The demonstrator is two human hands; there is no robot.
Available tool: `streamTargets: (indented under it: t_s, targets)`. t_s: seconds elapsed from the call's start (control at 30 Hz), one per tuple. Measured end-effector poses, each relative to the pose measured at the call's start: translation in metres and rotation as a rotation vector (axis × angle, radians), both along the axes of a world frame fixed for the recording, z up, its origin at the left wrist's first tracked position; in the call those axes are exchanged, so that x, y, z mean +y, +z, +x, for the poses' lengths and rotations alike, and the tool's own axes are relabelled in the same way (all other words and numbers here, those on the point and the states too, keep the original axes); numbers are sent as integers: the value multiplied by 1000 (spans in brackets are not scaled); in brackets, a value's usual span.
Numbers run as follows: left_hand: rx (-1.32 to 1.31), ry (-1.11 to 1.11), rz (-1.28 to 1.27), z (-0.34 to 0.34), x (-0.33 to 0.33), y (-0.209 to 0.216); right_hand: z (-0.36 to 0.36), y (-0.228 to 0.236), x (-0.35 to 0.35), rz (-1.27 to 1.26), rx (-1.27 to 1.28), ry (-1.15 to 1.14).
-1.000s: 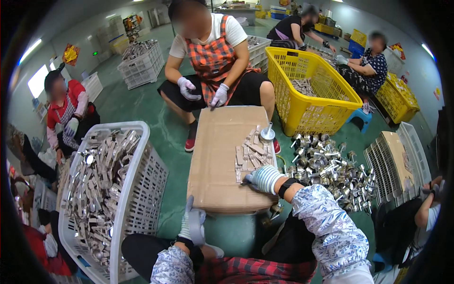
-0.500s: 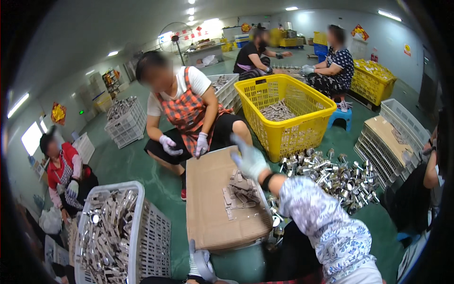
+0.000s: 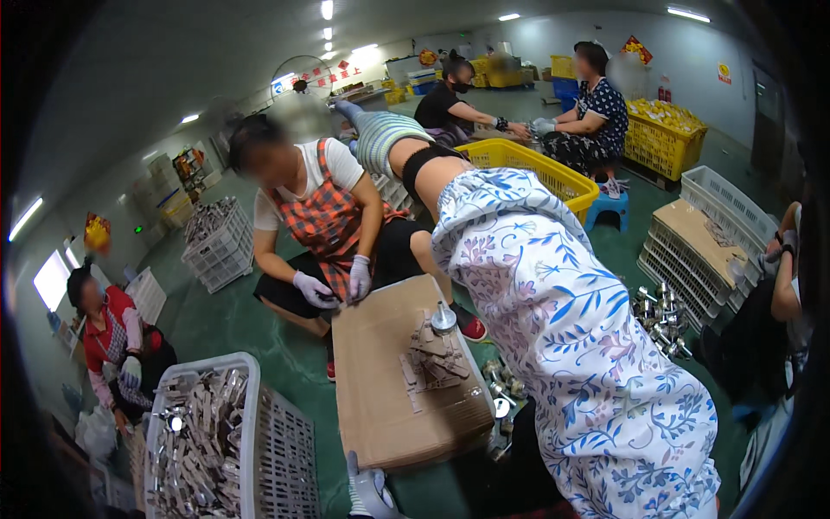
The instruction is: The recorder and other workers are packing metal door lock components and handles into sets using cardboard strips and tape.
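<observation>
My right hand [image 3: 380,138], in a striped glove, is stretched far ahead across the view. One finger sticks out straight; the others are partly hidden, and I see nothing held. Low in the view my gloved left hand [image 3: 372,495] is beside the near edge of a cardboard-topped stack [image 3: 380,372], fingers apart. On the cardboard lies a small pile of flat metal strips [image 3: 432,356]. A shiny round metal part with a stem [image 3: 443,317] stands at the pile's far side. Across from me, a co-worker's gloved hands [image 3: 337,285] meet at the cardboard's far corner.
A white crate [image 3: 285,450] full of metal strips stands at left. Behind my right arm is a yellow basket [image 3: 553,177]; several round stemmed metal parts [image 3: 661,320] lie on the floor at right. Stacked pale crates [image 3: 692,259] stand farther right. Other people sit working around.
My right arm has swung forward and up, now covering much of the yellow basket. A round stemmed metal part now shows beside the strips. The co-worker's hands have come together at the cardboard's corner.
</observation>
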State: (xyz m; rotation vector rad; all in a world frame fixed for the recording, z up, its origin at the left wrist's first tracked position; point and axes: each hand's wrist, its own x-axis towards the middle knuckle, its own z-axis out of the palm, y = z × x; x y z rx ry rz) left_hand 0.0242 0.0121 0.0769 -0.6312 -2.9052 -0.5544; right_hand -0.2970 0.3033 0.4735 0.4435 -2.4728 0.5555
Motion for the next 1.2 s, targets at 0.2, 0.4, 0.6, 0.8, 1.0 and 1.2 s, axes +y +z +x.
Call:
streamTargets:
  t_s: [0.2, 0.4, 0.6, 0.8, 1.0, 1.2]
  targets:
    - [254, -45, 184, -3, 5, -1, 3, 3, -10, -10, -59, -54]
    - [129, -15, 107, 0, -3, 0, 18, -11, -12, -1, -6, -29]
    - [164, 2, -274, -23, -39, -78, 70, -130, -23, 197, -184, 139]
    - [-12, 11, 403, -25, -60, -148, 161, -286, -27, 275, -542, 325]
    - [-68, 9, 157, -13, -43, -88, 166, -311, -3, 75, -476, 218]
    - [36, -33, -1, -4, -10, -27, 139, -330, 22, -79, -508, 59]
